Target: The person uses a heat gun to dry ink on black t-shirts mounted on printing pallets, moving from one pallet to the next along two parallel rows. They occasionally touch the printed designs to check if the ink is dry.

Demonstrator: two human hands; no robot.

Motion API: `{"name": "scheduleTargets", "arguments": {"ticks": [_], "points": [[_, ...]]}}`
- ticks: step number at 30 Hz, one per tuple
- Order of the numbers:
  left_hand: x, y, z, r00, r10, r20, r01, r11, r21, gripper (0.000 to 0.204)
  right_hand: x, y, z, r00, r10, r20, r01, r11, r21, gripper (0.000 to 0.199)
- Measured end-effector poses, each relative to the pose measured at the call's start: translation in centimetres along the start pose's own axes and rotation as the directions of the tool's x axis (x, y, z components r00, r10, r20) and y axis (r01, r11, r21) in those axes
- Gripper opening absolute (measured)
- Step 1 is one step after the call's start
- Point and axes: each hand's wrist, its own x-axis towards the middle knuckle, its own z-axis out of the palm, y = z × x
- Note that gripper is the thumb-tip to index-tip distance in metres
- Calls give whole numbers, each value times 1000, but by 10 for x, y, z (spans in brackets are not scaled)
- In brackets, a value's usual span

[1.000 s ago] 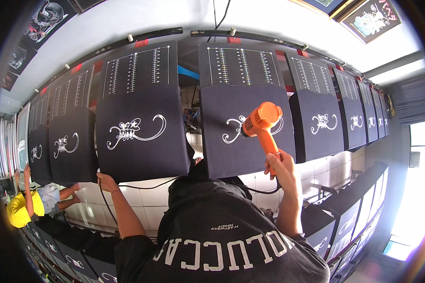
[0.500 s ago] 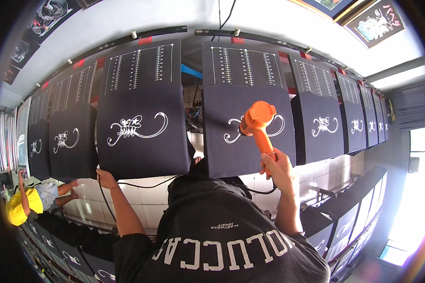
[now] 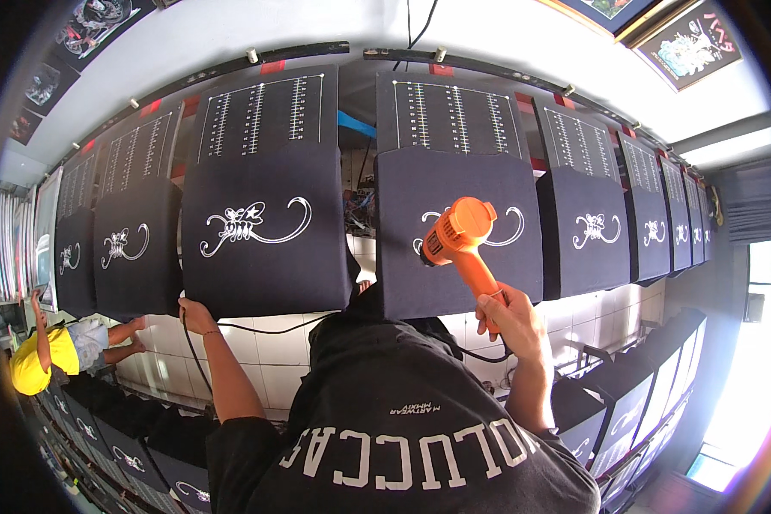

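Right hand (image 3: 507, 319) with its grip closed around the handle of an orange plastic heat gun (image 3: 460, 242), the nozzle raised against a dark square printing board bearing a white scrolled motif (image 3: 459, 230). Left hand (image 3: 195, 314) rests at the lower edge of the neighbouring dark board with the same white motif (image 3: 264, 230), its grip narrow around a thin black cable (image 3: 199, 364). A second person in a yellow cap (image 3: 31, 370) works at the far left, well apart.
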Motion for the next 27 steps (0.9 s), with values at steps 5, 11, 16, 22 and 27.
{"name": "scheduleTargets", "arguments": {"ticks": [5,11,16,22,27], "points": [[-3,4,2,1000,1,9,-1,1000,-2,61,6,4,2,998,-25,54,26,999,-20,25],[32,-38,1,995,88,37,-88,996,15,66,19,-6,2,992,-56,113,58,998,-15,25],[7,-15,-8,990,140,-5,-140,990,27,54,25,-8,0,997,-36,67,35,999,17,25],[50,-39,-53,990,95,-103,-97,995,-17,47,24,-13,5,998,-37,58,37,999,9,26],[116,-45,-76,983,88,-164,-73,992,98,52,24,-19,41,997,-66,46,63,995,75,27]]}}
